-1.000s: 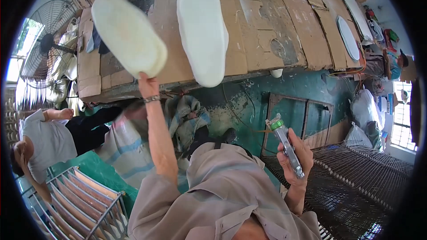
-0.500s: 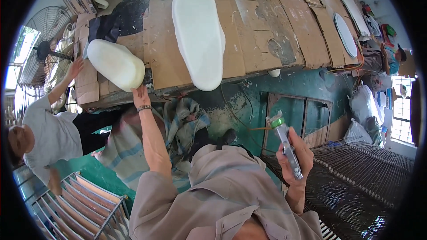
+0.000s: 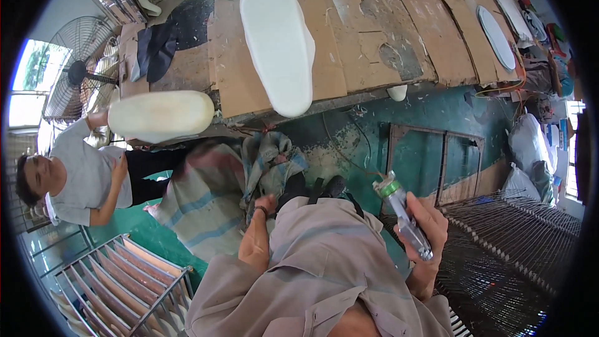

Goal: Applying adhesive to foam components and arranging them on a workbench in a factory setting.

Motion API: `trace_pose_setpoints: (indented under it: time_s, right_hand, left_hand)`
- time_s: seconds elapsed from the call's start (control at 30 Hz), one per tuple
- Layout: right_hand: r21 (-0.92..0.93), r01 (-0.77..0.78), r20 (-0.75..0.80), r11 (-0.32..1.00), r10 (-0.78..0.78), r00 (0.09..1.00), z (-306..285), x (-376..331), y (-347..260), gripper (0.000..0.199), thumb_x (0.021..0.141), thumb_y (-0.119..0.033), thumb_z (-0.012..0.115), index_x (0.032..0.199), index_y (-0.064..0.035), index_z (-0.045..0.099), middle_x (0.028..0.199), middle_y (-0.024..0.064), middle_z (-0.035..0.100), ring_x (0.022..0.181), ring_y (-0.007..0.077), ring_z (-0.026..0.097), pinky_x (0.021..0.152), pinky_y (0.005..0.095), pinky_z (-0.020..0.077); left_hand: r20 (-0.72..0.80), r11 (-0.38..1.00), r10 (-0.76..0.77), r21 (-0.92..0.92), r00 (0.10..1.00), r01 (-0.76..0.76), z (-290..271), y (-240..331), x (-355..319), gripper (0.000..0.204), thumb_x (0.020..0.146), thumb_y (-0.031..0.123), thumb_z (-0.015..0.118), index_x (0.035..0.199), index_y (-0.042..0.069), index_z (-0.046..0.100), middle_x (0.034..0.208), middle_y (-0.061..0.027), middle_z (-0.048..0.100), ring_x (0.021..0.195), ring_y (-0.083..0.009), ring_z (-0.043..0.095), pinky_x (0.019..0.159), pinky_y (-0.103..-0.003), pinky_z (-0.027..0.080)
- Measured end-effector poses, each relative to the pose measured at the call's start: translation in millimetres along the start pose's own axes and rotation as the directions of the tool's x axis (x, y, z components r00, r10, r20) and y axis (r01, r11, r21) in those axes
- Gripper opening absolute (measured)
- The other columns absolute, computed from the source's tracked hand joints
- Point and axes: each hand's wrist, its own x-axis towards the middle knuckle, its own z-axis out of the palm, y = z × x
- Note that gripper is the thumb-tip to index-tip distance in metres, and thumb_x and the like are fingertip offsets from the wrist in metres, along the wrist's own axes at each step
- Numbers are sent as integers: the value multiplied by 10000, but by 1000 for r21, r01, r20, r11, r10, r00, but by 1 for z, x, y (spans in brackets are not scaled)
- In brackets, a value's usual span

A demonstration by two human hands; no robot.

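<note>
Right hand [image 3: 427,231] clamped around the spray gun [image 3: 405,221], green-ringed head pointing toward the bench [image 3: 365,72], gun well apart from its front edge. Left hand [image 3: 265,205] low in front of the bench, by the striped sack [image 3: 199,193], fingers curled; can't tell if they grip it. White pad [image 3: 277,40] lies across the bench, near end poking over the front edge. Cream pad [image 3: 161,116] at the bench's front left corner, co-worker's arm [image 3: 97,120] reaching its left end, fingers hidden.
</note>
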Motion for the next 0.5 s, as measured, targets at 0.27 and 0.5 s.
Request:
trace_pose_setpoints:
  time_s: [0.27,0.5]
  right_hand:
    - [-45,-42,-40,998,40,998,-19,-53,17,529,736,-105,759,1229,41,634,777,154,614,631,228,578,592,287,447]
    - [-11,-77,-89,997,76,993,-33,-88,39,515,789,-133,748,1253,46,617,825,158,622,665,244,587,617,303,458]
  left_hand:
    - [113,929,-106,-344,988,139,19,7,-24,162,922,190,604,941,64,704,877,-77,691,780,-251,661,667,-376,527]
    - [153,460,-172,-861,973,216,-7,116,-33,259,945,141,650,1190,60,629,854,-67,667,768,-236,660,702,-405,577]
